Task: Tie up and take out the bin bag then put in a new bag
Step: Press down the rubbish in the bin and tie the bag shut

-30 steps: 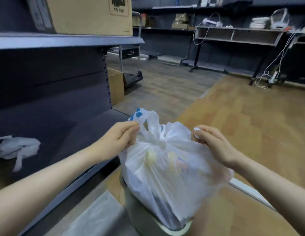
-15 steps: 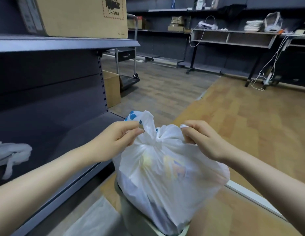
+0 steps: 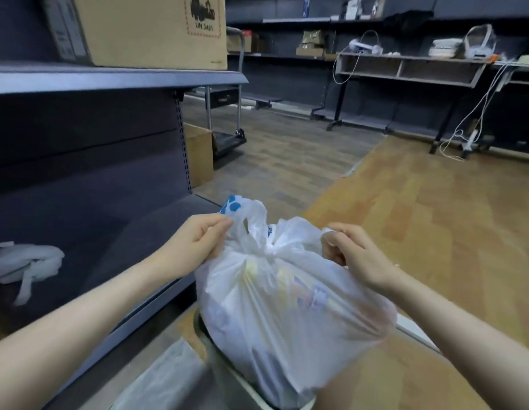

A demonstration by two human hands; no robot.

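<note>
A full white bin bag [image 3: 287,315] with blue print near its top sits in a pale bin [image 3: 210,347], of which only the left rim shows. The bag's two handle ends cross in a knot [image 3: 269,253] at its top. My left hand [image 3: 195,247] pinches the left handle end. My right hand [image 3: 355,255] grips the right handle end. The two hands are spread apart on either side of the knot. A crumpled white bag [image 3: 23,264] lies on the low dark shelf to the left.
A dark metal shelf unit [image 3: 115,78] stands at my left with a cardboard box [image 3: 145,28] on top. A clear plastic sheet [image 3: 165,380] lies on the floor beside the bin. A smaller box [image 3: 199,155] and a trolley [image 3: 227,137] stand further back. Wooden floor [image 3: 435,217] spreads to the right.
Both hands have moved outward from the bag's middle, drawing the handle ends apart, and the knot at the top has drawn tighter. The view has shifted slightly.
</note>
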